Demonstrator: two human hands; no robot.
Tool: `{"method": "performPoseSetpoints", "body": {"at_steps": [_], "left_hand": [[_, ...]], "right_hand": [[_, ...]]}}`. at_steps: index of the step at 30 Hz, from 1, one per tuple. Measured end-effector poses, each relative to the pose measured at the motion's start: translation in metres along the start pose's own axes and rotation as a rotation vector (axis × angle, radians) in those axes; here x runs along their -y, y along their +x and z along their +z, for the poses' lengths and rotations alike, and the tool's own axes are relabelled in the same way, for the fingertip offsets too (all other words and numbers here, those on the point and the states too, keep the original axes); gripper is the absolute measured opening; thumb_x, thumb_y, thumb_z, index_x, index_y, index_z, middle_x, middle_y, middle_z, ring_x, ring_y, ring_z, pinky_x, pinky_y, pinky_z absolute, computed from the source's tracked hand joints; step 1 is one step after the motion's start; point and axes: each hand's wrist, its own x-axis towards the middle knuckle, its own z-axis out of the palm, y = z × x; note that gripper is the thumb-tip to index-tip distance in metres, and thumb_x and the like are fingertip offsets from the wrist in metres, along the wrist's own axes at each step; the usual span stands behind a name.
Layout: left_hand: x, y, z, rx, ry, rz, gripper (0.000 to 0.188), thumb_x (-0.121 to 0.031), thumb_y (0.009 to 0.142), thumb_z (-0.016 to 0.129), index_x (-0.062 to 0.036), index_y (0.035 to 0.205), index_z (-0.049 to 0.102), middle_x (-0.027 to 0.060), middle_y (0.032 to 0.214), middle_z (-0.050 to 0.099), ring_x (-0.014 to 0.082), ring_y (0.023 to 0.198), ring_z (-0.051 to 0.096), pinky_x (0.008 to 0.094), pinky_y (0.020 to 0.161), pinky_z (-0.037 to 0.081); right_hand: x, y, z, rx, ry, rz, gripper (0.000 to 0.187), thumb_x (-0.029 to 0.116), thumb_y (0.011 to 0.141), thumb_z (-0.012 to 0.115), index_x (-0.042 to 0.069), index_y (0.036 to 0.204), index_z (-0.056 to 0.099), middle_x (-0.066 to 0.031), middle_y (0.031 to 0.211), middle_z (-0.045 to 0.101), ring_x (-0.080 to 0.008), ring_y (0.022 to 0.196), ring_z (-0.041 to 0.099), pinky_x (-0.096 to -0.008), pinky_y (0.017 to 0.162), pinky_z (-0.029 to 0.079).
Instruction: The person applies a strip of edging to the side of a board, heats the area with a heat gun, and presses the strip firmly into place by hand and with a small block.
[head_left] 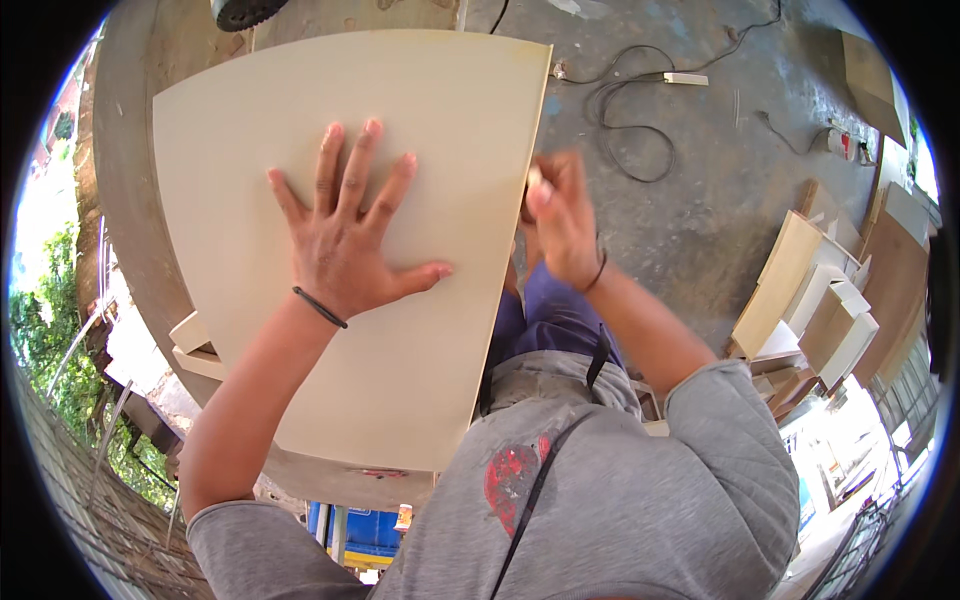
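Note:
A large cream-coloured flat board (400,390) lies in front of me on a work table (130,180). My left hand (345,245) rests flat near the middle of the board, fingers spread, holding nothing. Just off the board's right edge, my right hand (563,225) is closed, its fingers curled and slightly blurred. A small pale bit shows by the thumb, but what the fingers grip is too hidden to name. Whether that hand touches the edge is hard to see.
A dark round-ended tool (245,12) sits beyond the board's far edge. On the concrete floor to the right, a black cable (640,125) loops near a white socket strip (686,79). Wooden panels and box pieces (800,290) are piled at the far right.

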Motion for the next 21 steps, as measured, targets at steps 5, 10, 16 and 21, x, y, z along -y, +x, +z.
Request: {"method": "performPoseSetpoints", "body": {"at_steps": [5,10,16,21], "left_hand": [[0.0,-0.004,0.0,0.012,-0.012,-0.016,0.1,-0.077,0.061,0.059,-0.0206,0.141,0.035,0.0132,0.152,0.02,0.0376,0.141,0.012,0.0721,0.097,-0.001],[-0.001,-0.002,-0.001,0.013,-0.001,-0.015,0.097,-0.079,0.065,0.054,-0.0188,0.139,0.038,0.0151,0.151,0.022,0.038,0.14,0.014,0.0685,0.1,-0.005],[0.001,-0.004,0.001,-0.003,-0.017,-0.019,0.095,-0.081,0.066,0.049,-0.0186,0.137,0.04,0.0152,0.151,0.022,0.038,0.14,0.014,0.067,0.102,-0.008],[0.0,-0.002,0.001,-0.011,-0.01,-0.018,0.096,-0.081,0.066,0.05,-0.0183,0.138,0.039,0.0155,0.15,0.023,0.0382,0.14,0.015,0.0662,0.102,-0.008]], "right_hand": [[-0.006,-0.028,0.0,0.091,-0.223,-0.102,0.027,0.027,0.092,0.053,0.004,0.097,0.04,0.0011,0.081,0.042,-0.0057,0.071,0.038,-0.0234,0.063,0.036],[0.019,0.021,-0.004,0.007,-0.098,-0.015,0.03,0.03,0.092,0.054,0.003,0.097,0.042,0.0009,0.082,0.044,-0.0048,0.07,0.037,-0.021,0.061,0.034],[0.028,0.031,-0.002,0.001,-0.123,0.014,0.031,0.031,0.093,0.053,0.003,0.098,0.042,0.0014,0.083,0.044,-0.0037,0.071,0.037,-0.0199,0.061,0.035],[0.063,0.088,0.001,-0.084,-0.034,0.084,0.029,0.03,0.094,0.05,0.003,0.097,0.041,-0.0002,0.083,0.045,-0.0047,0.072,0.038,-0.0201,0.063,0.036]]}}
